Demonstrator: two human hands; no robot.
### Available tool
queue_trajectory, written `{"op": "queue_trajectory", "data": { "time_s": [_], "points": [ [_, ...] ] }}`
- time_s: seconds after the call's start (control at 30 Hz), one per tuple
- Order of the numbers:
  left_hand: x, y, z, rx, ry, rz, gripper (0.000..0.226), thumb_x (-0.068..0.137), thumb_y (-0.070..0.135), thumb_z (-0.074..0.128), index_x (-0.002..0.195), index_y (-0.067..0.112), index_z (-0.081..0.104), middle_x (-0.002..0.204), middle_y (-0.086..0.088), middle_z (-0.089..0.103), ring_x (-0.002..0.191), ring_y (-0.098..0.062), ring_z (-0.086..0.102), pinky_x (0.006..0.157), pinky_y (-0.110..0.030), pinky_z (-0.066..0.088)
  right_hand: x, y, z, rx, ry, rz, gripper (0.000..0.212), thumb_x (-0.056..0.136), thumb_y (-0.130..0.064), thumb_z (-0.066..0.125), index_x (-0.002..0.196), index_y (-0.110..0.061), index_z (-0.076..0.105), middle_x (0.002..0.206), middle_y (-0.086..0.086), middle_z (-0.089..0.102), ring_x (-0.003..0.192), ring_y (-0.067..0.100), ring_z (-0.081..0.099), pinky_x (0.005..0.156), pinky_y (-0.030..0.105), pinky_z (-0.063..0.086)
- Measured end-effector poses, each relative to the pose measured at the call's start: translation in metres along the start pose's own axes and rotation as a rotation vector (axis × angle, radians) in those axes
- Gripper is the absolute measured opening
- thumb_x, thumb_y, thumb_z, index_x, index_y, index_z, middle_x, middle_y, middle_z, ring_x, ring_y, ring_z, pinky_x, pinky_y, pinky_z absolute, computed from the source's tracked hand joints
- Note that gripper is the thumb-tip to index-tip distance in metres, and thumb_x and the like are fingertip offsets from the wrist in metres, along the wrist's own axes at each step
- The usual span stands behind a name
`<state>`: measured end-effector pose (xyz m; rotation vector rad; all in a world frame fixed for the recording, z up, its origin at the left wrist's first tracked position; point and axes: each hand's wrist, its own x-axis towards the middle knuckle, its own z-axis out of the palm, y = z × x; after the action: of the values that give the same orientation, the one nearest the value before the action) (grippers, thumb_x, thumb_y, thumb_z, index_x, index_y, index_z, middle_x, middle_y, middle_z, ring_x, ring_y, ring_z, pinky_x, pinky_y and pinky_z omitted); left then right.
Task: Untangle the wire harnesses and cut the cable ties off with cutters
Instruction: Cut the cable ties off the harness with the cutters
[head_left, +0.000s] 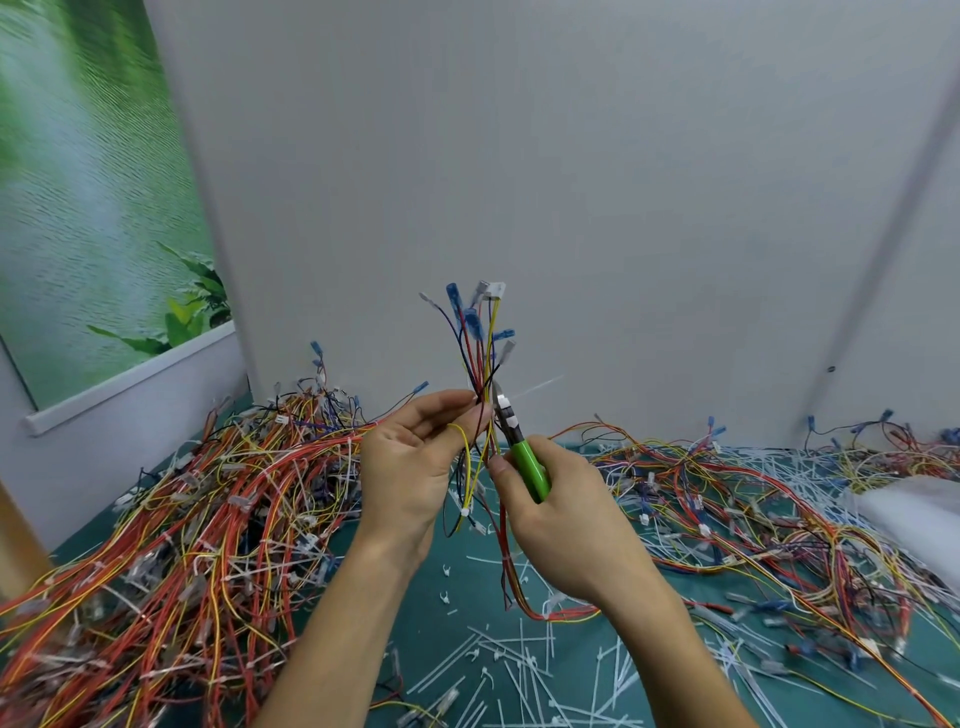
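Left hand (415, 457) pinched the harness (480, 353) upright — long axis 12 to 6 o'clock — while the right hand (561, 519) gripped the green cutters (524, 457), nose right at the cable tie (503, 401), 3 o'clock of that pinch.

Plain pale grey wall (571, 182) behind desk (431, 629), panels meeting at corner seams left and right. On left side wall, hanging poster (78, 208) with green water and leaves, white rail (135, 379) at bottom edge. Desk top teal. Wooden post (15, 535) at far left edge. Light even, soft.
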<state>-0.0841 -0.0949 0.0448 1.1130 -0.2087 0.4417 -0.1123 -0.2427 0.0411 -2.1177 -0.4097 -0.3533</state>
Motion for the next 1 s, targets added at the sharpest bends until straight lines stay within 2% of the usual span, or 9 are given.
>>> {"op": "queue_trajectory", "data": {
  "time_s": [0.23,0.3,0.4,0.53,0.6,0.7,0.8,0.9,1.0],
  "points": [
    [-0.0009,-0.0012,0.0007,0.013,0.008,0.013,0.021,0.071,0.013,0.085,0.09,0.02,0.081,0.095,-0.013,0.078,0.09,-0.023,0.074,0.079,-0.023,0.058,-0.0009,-0.0005,0.0,0.007,-0.014,0.009,0.033,0.101,-0.046,0.057,0.075,-0.027,0.048,0.065,-0.027,0.056,0.057,0.003,0.051,0.054,0.015,0.038],
    [-0.0008,-0.0017,0.0015,0.012,0.011,0.008,0.02,0.072,0.009,0.084,0.089,0.02,0.082,0.093,-0.013,0.078,0.087,-0.02,0.073,0.077,-0.022,0.057,-0.0017,-0.0014,-0.0006,-0.001,-0.047,0.021,0.031,0.099,-0.051,0.056,0.079,-0.029,0.049,0.071,-0.02,0.06,0.062,0.002,0.057,0.055,0.016,0.042],
    [-0.0011,-0.0016,0.0032,0.002,0.016,-0.002,0.02,0.068,0.012,0.085,0.087,0.019,0.082,0.089,-0.011,0.078,0.081,-0.016,0.073,0.072,-0.019,0.056,-0.001,-0.0021,-0.0013,0.035,-0.079,0.053,0.029,0.099,-0.052,0.055,0.084,-0.028,0.052,0.072,-0.007,0.06,0.068,0.014,0.066,0.066,0.037,0.055],
    [-0.0013,-0.0001,0.0037,-0.008,0.019,-0.006,0.019,0.068,0.012,0.084,0.086,0.018,0.082,0.091,-0.012,0.078,0.082,-0.017,0.073,0.074,-0.02,0.057,-0.0005,-0.0017,-0.002,0.02,-0.016,0.013,0.037,0.102,-0.042,0.057,0.072,-0.023,0.048,0.059,-0.014,0.054,0.053,0.009,0.047,0.054,0.028,0.037],
    [-0.0018,0.0007,0.0042,-0.01,0.019,-0.01,0.018,0.069,0.01,0.083,0.085,0.017,0.081,0.092,-0.013,0.078,0.084,-0.018,0.074,0.076,-0.021,0.058,0.0007,-0.0008,-0.0028,0.049,-0.007,0.034,0.038,0.102,-0.041,0.057,0.072,-0.02,0.049,0.057,-0.007,0.05,0.052,0.014,0.045,0.053,0.035,0.045],
    [-0.0027,0.0006,0.0044,0.004,0.024,-0.004,0.018,0.076,0.0,0.081,0.085,0.016,0.081,0.091,-0.013,0.078,0.083,-0.018,0.074,0.075,-0.021,0.058,0.0012,-0.0021,-0.0034,0.065,-0.024,0.063,0.036,0.102,-0.042,0.057,0.074,-0.02,0.051,0.058,-0.006,0.051,0.06,0.028,0.056,0.061,0.048,0.056],
    [-0.0021,0.0006,0.0045,0.008,0.03,-0.008,0.02,0.078,-0.002,0.08,0.084,0.016,0.081,0.09,-0.012,0.078,0.082,-0.017,0.073,0.074,-0.02,0.058,0.0003,-0.0019,-0.0028,0.058,-0.055,0.056,0.03,0.1,-0.046,0.058,0.079,-0.025,0.052,0.064,-0.013,0.058,0.063,0.019,0.062,0.068,0.047,0.058],
    [-0.0019,0.0003,0.005,0.019,0.031,-0.017,0.02,0.077,-0.001,0.081,0.084,0.018,0.081,0.089,-0.011,0.078,0.08,-0.015,0.073,0.071,-0.019,0.056,0.0001,-0.0011,-0.0019,0.059,-0.084,0.061,0.027,0.099,-0.048,0.058,0.084,-0.026,0.054,0.071,-0.005,0.061,0.071,0.022,0.068,0.072,0.049,0.059],
    [-0.0024,0.0002,0.0036,0.012,0.031,-0.026,0.02,0.078,0.0,0.08,0.085,0.019,0.081,0.091,-0.012,0.078,0.082,-0.017,0.073,0.073,-0.02,0.057,0.0003,-0.0013,-0.0017,0.056,-0.061,0.067,0.029,0.101,-0.044,0.057,0.08,-0.023,0.053,0.064,-0.006,0.058,0.065,0.025,0.066,0.067,0.052,0.058]
  ]
}}
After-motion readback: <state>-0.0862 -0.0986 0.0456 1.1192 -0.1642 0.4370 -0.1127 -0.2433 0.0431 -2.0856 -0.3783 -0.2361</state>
